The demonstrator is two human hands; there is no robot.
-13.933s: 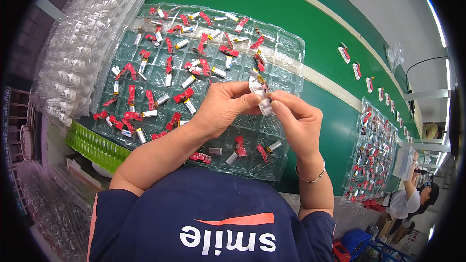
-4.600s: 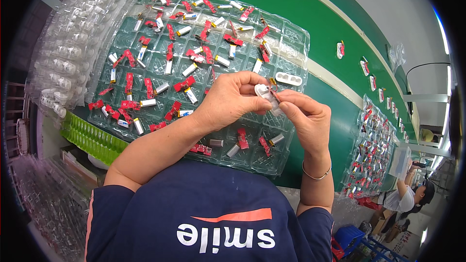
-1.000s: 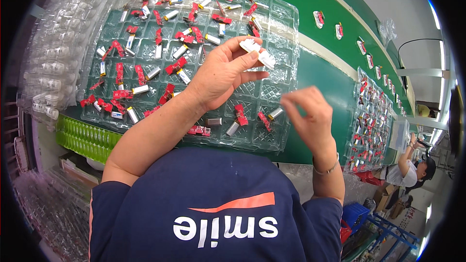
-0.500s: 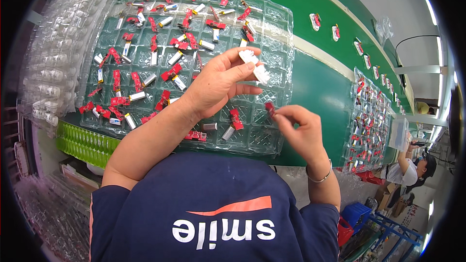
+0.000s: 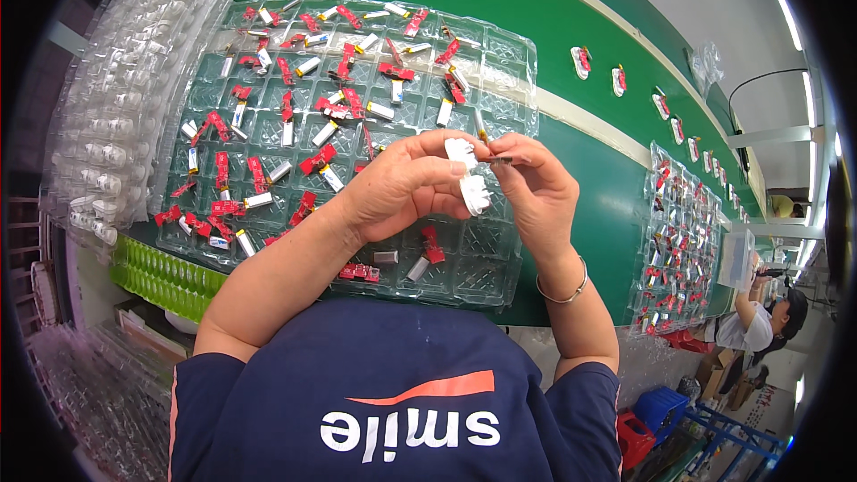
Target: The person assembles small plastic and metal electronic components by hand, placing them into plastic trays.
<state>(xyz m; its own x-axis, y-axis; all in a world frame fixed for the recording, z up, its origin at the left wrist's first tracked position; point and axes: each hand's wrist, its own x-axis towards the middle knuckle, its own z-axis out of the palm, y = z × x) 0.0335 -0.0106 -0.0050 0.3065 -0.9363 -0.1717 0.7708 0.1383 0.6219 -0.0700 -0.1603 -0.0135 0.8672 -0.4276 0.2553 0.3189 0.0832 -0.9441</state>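
My left hand (image 5: 406, 183) grips a white moulded plastic shell (image 5: 476, 196) between thumb and fingers, its shaped inner side partly showing. Close against it, my right hand (image 5: 538, 180) pinches a small circuit board (image 5: 502, 161), seen nearly edge-on; a thin part, perhaps its battery, sticks up beside the fingertips. Both hands are held over a clear compartment tray (image 5: 489, 245). In many of its pockets lie red circuit boards (image 5: 432, 244) wired to silver batteries (image 5: 418, 269).
Stacked clear trays of white shells (image 5: 116, 116) stand at the left, above a green ribbed tray (image 5: 165, 278). White shells with red boards (image 5: 581, 62) line the green belt (image 5: 536, 0). Another filled tray (image 5: 678, 241) lies at right, near a person (image 5: 759, 317) at work.
My right hand has moved up and left, bringing the circuit board against the shell. My left hand has lowered slightly and turned the shell more upright.
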